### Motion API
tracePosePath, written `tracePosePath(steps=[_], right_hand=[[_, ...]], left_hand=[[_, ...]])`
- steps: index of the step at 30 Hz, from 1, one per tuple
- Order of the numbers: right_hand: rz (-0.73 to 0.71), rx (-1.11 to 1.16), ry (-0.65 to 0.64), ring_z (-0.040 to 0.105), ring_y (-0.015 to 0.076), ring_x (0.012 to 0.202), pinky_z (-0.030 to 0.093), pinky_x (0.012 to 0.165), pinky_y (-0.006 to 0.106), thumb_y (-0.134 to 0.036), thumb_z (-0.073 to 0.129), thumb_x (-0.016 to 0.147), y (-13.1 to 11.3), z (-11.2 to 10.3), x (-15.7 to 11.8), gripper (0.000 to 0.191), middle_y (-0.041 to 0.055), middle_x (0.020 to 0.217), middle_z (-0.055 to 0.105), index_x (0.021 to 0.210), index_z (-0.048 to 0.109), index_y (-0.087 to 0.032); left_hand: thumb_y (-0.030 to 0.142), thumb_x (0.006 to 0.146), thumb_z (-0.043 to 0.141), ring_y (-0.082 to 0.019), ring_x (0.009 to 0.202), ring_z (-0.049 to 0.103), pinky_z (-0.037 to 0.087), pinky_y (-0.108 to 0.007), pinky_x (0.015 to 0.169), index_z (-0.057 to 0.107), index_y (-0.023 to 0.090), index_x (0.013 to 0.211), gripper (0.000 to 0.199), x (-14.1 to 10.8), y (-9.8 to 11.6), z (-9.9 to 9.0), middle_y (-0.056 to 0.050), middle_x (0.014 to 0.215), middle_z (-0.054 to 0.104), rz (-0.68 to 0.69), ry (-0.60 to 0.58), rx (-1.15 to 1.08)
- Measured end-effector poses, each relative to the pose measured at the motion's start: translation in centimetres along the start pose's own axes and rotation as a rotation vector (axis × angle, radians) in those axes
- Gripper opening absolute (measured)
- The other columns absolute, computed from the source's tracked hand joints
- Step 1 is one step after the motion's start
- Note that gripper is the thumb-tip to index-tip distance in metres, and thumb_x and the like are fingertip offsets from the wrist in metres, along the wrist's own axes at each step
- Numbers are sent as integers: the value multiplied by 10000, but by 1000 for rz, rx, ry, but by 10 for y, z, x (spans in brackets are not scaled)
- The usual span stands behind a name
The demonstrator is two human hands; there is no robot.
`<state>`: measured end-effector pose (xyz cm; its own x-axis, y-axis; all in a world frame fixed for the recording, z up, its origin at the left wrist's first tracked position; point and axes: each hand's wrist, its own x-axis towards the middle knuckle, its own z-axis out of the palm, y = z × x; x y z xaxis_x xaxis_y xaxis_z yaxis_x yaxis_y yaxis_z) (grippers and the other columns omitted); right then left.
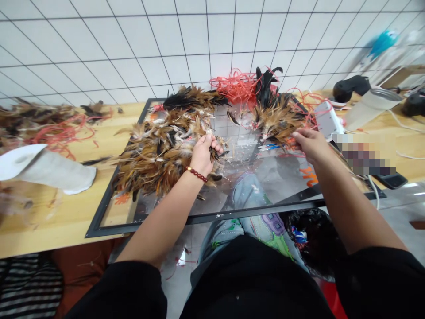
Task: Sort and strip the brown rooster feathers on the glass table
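Note:
My left hand [203, 156], with a dark red bead bracelet [198, 176] at the wrist, is closed round a few dark feathers [215, 155]. Under and behind it spreads a large pile of brown feathers [152, 164] on a glass panel in a black frame [113, 230]. My right hand [312, 145] has thumb and fingertips pinched at the edge of a smaller brown feather bunch [279, 120]; what lies between them is too small to make out. Blue-handled thread snips [270, 146] lie just left of those fingers.
Tangled pink plastic string [234, 86] lies at the panel's back edge beside upright black feathers [265, 84]. A white box [328, 117], a translucent cup [372, 106] and a phone [365, 155] stand or lie at right. A white cone-shaped roll [63, 168] is at left. Below sits a black-bagged bin [318, 239].

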<state>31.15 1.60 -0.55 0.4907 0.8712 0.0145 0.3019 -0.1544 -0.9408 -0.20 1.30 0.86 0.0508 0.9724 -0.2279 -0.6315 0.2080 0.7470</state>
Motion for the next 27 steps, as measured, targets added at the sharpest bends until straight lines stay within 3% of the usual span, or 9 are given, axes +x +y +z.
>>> tracePosePath(steps=[4,6,8,11,14,15,18,21,27], right_hand=[[-107,179,225,390,43,453,316,507,260,-134,419,979,-23,-9,20,254,-9,643,566,758,537,-180],[-288,425,491,344,25,441,240,480,241,-114,318,986,-45,-20,23,316,-12,678,582,720,454,-215],[-412,527,500,351,29,426,226,477,222,-113,269,991,-68,-23,17,341,-54,609,529,731,455,-233],[-462,548,239,319,44,394,233,443,230,-145,407,998,-92,-2,-9,305,-80,515,423,725,517,-225],[-334,327,-341,452,50,440,316,450,212,-194,612,922,-95,44,-38,166,-26,574,568,765,655,-162],[-345,288,-413,455,47,453,323,454,202,-225,647,904,-94,61,-45,154,-23,579,578,773,679,-150],[-380,232,-539,443,49,450,323,451,196,-304,718,849,-91,106,-53,201,-28,539,570,731,688,-145],[-358,284,-595,446,55,447,337,449,200,-361,781,776,-96,135,-51,251,-27,521,568,693,677,-148],[-214,470,-706,507,65,486,397,448,208,-494,862,658,-97,150,-41,393,33,724,716,749,648,-177]], left_hand=[[217,1024,484,-48,475,456,452,-168,538,487,169,731,298,0,1,0,75,532,413,-1,3,-12],[217,1028,473,-49,478,458,456,-168,541,487,168,734,299,0,1,-1,74,535,412,-2,-5,-14],[223,1026,481,-50,482,461,461,-170,544,492,168,736,295,1,0,-1,74,538,413,-2,-21,-8],[211,1030,458,-56,487,469,462,-180,540,502,166,732,305,0,-3,-2,69,540,415,5,-59,4],[199,1014,484,-58,502,487,461,-195,525,520,159,740,280,-2,-4,-2,47,610,511,13,-107,17],[199,1001,512,-54,509,493,462,-202,520,522,155,742,263,-3,-3,-2,24,697,590,6,-126,26],[205,972,568,-36,525,493,472,-202,529,529,147,753,230,-5,2,-4,-26,932,692,9,-199,21],[224,960,590,-48,509,486,467,-201,517,524,149,758,225,-4,7,-7,-5,803,645,-30,-258,38],[267,947,618,-66,489,448,441,-187,502,526,152,755,242,0,5,-12,42,597,481,-96,-272,131]])
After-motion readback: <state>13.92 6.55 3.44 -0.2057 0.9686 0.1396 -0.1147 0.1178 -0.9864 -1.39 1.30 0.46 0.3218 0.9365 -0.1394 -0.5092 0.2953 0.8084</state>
